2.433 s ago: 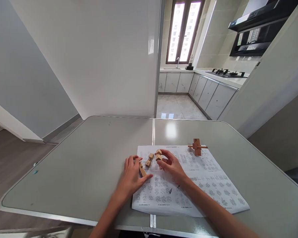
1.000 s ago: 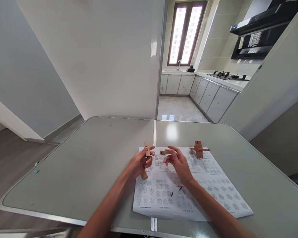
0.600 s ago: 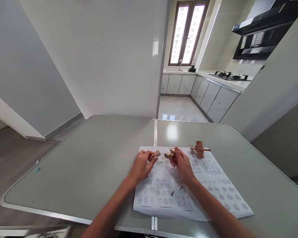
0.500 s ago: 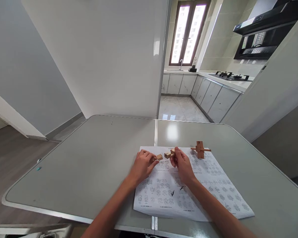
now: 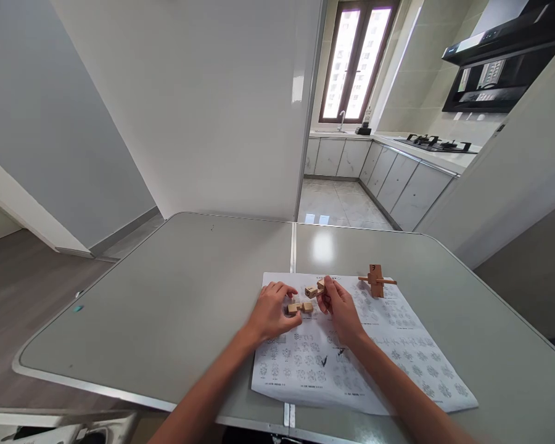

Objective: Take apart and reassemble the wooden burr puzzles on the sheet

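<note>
My left hand [image 5: 272, 310] is open, thumb and fingers spread around a notched wooden puzzle piece [image 5: 308, 307] that lies on the printed sheet [image 5: 314, 385]. Pinched in my right hand [image 5: 341, 308] is another notched wooden puzzle piece [image 5: 311, 292], with a dark mark on its end; my fingers cover part of it. To the right, near the sheet's far edge, stand joined wooden pieces [image 5: 376, 281] in a cross shape, marked on top. Rows of small diagrams cover the sheet, along with a few dark tick marks.
The grey table [image 5: 166, 308] has a metal seam [image 5: 293, 246] down its middle. A small teal object [image 5: 78, 308] is near its left edge. Beyond the table are a white wall and a kitchen with a stove [image 5: 437, 143].
The left hand has let go of its wooden piece, now lying on the sheet, and its fingers have spread. My right hand still holds its piece in nearly the same place.
</note>
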The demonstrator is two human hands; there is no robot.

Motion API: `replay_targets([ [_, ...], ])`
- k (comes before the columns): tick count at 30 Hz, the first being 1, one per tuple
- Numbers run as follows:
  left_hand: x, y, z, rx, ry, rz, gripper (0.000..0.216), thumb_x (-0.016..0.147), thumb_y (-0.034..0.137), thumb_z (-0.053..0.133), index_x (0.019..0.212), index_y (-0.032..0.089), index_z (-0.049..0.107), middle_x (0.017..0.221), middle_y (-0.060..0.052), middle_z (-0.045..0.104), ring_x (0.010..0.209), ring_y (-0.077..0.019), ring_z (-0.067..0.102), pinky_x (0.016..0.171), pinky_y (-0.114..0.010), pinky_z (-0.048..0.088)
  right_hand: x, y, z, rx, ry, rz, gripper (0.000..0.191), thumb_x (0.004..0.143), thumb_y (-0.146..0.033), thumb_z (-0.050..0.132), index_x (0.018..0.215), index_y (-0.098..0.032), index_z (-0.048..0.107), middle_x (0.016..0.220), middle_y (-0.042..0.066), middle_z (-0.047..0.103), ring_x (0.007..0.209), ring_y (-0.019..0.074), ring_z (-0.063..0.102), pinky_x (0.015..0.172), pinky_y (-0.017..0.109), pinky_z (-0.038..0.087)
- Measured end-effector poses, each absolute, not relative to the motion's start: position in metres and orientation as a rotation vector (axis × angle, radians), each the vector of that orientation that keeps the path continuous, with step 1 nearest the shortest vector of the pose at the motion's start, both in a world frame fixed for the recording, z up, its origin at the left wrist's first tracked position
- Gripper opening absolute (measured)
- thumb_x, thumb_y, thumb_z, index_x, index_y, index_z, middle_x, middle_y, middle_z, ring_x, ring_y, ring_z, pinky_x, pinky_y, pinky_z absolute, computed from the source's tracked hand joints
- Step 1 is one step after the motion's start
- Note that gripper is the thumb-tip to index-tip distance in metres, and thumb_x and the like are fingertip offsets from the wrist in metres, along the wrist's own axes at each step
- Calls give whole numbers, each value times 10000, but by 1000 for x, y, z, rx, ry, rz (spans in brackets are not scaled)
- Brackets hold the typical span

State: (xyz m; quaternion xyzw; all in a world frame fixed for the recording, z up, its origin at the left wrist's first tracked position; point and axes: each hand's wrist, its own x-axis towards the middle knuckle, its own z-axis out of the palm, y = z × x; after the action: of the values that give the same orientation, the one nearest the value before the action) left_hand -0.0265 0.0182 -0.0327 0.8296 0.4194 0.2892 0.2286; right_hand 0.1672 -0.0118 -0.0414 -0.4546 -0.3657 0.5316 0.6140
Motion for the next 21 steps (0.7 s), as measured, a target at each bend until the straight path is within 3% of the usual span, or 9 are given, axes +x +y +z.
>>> replay_targets([
  [3,-23,15,-33,2267,1166,835,351,752,279,751,1078,215,639,1077,-79,669,1004,-280,605,928,-412,446,167,-14,-40,-1054,-842,1229,458,934,-641,624,786,-211,563,616,-23,549,511,110,423,493,251,374],
  [7,-24,15,-33,2274,1224,860,222,941,428,602,960,210,636,980,-66,666,894,-240,594,860,-374,425,168,-14,-39,-1057,-835,1238,450,946,-630,616,795,-209,565,611,-26,548,517,108,417,504,248,375],
  [12,-33,24,-34,2411,1234,733,519,1063,397,346,623,208,546,658,-26,592,685,-192,508,795,-341,363,168,-14,-39,-1056,-825,1248,481,917,-666,629,778,-212,555,615,-24,563,514,113,434,498,258,374],
  [16,-37,30,-37,2335,1234,809,636,1055,455,361,478,190,397,537,-24,493,573,-165,404,730,-318,332,168,-13,-38,-1055,-829,1254,480,904,-666,646,772,-211,566,626,-18,583,506,111,445,492,262,377],
  [21,-36,32,-38,2175,1274,932,686,1029,525,424,441,190,313,476,-8,373,519,-152,319,689,-302,291,168,-13,-39,-1062,-847,1253,475,906,-668,636,770,-218,572,624,-17,585,500,118,443,488,268,367],
])
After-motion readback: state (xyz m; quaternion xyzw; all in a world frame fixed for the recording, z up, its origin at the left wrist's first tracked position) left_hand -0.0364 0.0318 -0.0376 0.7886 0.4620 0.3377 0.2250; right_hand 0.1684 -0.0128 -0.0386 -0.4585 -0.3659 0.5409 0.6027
